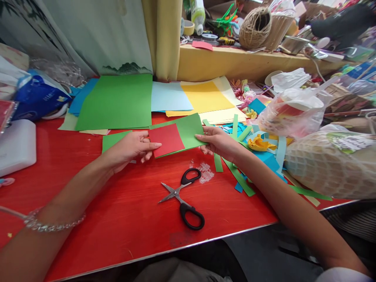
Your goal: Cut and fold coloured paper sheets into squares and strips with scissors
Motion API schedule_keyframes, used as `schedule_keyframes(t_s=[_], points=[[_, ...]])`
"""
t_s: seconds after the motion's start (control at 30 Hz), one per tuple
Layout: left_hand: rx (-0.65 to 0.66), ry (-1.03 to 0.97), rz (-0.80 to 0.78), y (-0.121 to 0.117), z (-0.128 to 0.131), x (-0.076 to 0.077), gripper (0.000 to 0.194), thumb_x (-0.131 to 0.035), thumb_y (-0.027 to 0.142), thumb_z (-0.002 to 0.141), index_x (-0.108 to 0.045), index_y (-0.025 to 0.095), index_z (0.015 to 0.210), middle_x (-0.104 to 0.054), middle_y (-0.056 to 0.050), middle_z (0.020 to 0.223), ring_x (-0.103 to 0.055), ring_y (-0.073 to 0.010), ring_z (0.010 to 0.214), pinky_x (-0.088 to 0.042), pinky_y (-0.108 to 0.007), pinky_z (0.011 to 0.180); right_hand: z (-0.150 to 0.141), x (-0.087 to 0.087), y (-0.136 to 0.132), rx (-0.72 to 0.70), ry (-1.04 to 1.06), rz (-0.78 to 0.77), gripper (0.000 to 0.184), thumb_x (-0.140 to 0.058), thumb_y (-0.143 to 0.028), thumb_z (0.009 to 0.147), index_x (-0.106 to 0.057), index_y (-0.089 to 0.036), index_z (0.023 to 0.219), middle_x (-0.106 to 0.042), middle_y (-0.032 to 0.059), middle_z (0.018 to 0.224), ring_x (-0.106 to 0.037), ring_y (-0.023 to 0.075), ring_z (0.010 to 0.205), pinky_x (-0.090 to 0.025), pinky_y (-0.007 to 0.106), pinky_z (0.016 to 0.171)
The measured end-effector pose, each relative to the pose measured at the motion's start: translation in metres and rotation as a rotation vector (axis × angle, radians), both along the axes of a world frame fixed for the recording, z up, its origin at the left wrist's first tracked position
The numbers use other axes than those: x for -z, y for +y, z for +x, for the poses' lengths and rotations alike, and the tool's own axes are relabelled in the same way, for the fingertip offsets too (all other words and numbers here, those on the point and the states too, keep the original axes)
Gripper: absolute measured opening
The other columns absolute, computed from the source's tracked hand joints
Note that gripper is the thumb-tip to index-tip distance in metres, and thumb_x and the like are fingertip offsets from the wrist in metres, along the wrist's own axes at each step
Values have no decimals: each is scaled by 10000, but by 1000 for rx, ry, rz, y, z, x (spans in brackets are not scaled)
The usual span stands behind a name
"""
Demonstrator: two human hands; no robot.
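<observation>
My left hand (pixel 133 147) pinches a small red paper square (pixel 166 139) that lies on a green paper piece (pixel 188 128). My right hand (pixel 219 141) grips the right edge of that green piece, fingers closed on it. Both papers are held just above the red table (pixel 123 211). Black-handled scissors (pixel 183 197) lie open on the table in front of my hands. A silver bracelet (pixel 47 224) is on my left wrist.
Large green (pixel 117 101), light blue (pixel 169 96) and yellow (pixel 205 97) sheets lie behind. Green and blue paper strips (pixel 239 178) litter the right. Plastic bags (pixel 293 107), a netted bundle (pixel 331 162), a twine ball (pixel 255 27) and a white box (pixel 16 145) surround the area.
</observation>
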State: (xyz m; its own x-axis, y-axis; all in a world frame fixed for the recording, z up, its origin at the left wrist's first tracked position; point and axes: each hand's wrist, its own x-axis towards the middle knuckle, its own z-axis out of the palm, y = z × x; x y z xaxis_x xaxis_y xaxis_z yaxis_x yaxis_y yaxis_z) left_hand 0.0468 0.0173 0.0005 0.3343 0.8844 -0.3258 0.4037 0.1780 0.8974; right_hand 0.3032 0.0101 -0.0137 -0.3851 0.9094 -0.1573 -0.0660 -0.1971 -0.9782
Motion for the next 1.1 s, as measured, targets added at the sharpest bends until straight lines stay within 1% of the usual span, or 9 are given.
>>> schedule_keyframes(t_s=[0.07,0.13,0.23,0.33,0.43,0.5,0.6,0.8,1.1], points=[[-6,9,9,0,0,-1,294,-686,347,710,-438,194,674,-511,47,469,-432,-68,415,-307,-179,384,0,0,0,2,-10,4,83,-590,-171,835,-546,-151,903,-532,-23,691,-558,45,440,-354,152,337],[-21,6,7,-1,1,-2,270,-691,330,704,-509,187,841,-508,57,478,-438,-76,419,-310,-184,384,0,-1,0,3,-17,9,86,-591,-177,835,-549,-152,906,-529,-25,683,-555,45,440,-355,154,339],[-55,-1,-2,-2,1,-2,579,-702,328,692,-445,171,1186,-514,64,495,-447,-88,419,-310,-191,382,0,-1,-1,5,-19,15,101,-604,-189,825,-554,-154,906,-532,-22,689,-551,48,438,-353,160,337],[-77,-14,-9,-1,1,-1,733,-709,344,680,-358,189,1304,-522,60,503,-455,-96,414,-312,-196,377,0,-2,-1,9,-17,5,130,-617,-206,816,-564,-158,925,-541,-15,696,-539,48,443,-354,164,339],[-81,-10,-3,0,0,0,642,-726,358,651,-451,219,1214,-539,55,517,-466,-98,415,-300,-189,363,0,-2,-1,16,-16,-3,160,-625,-215,808,-570,-166,950,-549,-12,695,-525,49,449,-357,167,345],[-75,29,16,1,-1,-1,427,-733,375,637,-559,216,994,-544,46,513,-465,-93,411,-272,-179,343,1,-2,-1,13,-10,1,169,-627,-218,805,-573,-171,958,-551,-13,692,-513,47,445,-353,167,346],[-69,54,47,1,0,-3,255,-730,372,639,-568,200,734,-585,21,551,-501,-92,435,-261,-172,331,1,-3,-1,1,1,17,170,-627,-220,804,-580,-169,959,-546,-13,697,-497,40,437,-339,166,345],[-69,0,57,-1,2,-7,205,-735,317,642,-586,197,717,-617,27,580,-538,-92,449,-290,-164,333,1,-5,-2,-2,-9,36,204,-613,-221,809,-584,-163,1002,-579,13,797,-488,32,432,-320,176,343],[-80,11,81,-2,4,-9,206,-733,298,654,-559,186,663,-633,10,579,-566,-101,475,-296,-158,334,0,-6,-2,-12,-25,58,192,-601,-228,815,-575,-173,998,-564,7,811,-481,32,421,-307,193,345]])
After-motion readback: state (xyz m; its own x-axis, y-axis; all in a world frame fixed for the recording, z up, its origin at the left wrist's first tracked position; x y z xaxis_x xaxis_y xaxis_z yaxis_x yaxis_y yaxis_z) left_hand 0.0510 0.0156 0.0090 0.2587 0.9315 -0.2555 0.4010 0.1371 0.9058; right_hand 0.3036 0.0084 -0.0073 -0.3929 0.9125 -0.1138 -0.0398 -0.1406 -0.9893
